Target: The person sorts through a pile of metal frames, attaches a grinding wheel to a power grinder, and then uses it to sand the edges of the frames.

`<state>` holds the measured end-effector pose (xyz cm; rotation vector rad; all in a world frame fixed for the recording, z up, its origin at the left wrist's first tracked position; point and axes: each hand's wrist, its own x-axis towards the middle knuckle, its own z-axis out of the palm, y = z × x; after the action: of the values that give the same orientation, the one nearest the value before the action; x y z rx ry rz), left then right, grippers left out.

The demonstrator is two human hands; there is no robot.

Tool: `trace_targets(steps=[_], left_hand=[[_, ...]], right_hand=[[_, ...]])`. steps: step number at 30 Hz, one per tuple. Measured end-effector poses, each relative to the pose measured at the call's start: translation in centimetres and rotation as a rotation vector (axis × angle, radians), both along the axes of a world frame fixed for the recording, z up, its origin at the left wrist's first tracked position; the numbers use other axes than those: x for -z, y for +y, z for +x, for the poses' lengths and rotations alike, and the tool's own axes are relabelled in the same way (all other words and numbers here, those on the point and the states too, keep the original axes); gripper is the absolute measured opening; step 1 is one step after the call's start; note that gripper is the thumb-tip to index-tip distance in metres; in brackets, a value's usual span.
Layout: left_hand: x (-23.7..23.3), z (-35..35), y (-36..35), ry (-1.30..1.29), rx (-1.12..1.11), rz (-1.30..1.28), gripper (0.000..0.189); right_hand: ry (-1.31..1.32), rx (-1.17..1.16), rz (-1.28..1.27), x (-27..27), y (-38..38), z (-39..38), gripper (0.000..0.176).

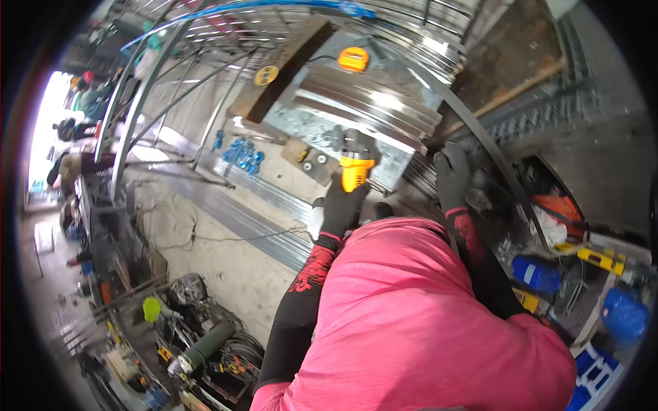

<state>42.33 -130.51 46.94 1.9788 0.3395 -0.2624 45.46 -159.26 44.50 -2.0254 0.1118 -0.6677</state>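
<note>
My left hand [343,207], in a dark glove, is wrapped round a yellow and black angle grinder [355,171]. The grinder's dark head lies over the near edge of a metal sheet [394,164]. Behind it on the sheet lie several long metal profiles [370,99]. My right hand [452,177], also in a dark glove, hangs apart from the grinder, to the right of the profiles. Its fingers stretch forward, and I see nothing in them.
An orange and black device [353,59] sits behind the profiles. A timber beam [284,68] bears a yellow disc [266,75]. Blue pieces [241,157] and metal strips [264,240] lie on the floor at left. A green cylinder [205,347] and blue containers [536,274] stand lower down.
</note>
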Motion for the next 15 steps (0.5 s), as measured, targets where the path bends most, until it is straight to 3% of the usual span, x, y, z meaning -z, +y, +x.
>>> trace_targets(steps=[1, 2, 3, 4, 6, 9, 14, 15], left_hand=[[1.0, 0.0, 0.2, 0.036, -0.023, -0.004, 0.054], [1.7, 0.0, 0.3, 0.077, -0.038, -0.010, 0.053], [1.8, 0.1, 0.2, 0.044, -0.030, -0.088, 0.049], [1.6, 0.0, 0.1, 0.010, -0.029, -0.163, 0.045], [0.2, 0.1, -0.4, 0.001, -0.029, -0.231, 0.036], [-1.8, 0.1, -1.1, 0.050, -0.040, -0.310, 0.032], [-1.2, 0.1, -0.9, 0.017, -0.037, -0.321, 0.034], [-0.7, 0.1, -0.8, 0.018, -0.032, -0.318, 0.034]], right_hand=[[0.170, -0.042, 0.291, 2.6, -1.4, -0.3, 0.012], [0.460, -0.074, 0.908, 6.8, -3.4, -0.3, 0.015], [0.607, 0.065, 1.144, 4.0, -2.6, -0.6, 0.023], [0.666, -0.075, 1.320, 2.0, -2.5, -1.3, 0.034], [0.676, -0.091, 1.236, 2.8, -2.8, -1.3, 0.042], [0.840, -0.219, 1.423, 2.3, -2.1, -0.7, 0.056], [0.786, -0.502, 1.493, 2.1, -0.7, 1.4, 0.037], [0.768, -0.339, 1.465, 1.9, -0.2, 1.0, 0.028]])
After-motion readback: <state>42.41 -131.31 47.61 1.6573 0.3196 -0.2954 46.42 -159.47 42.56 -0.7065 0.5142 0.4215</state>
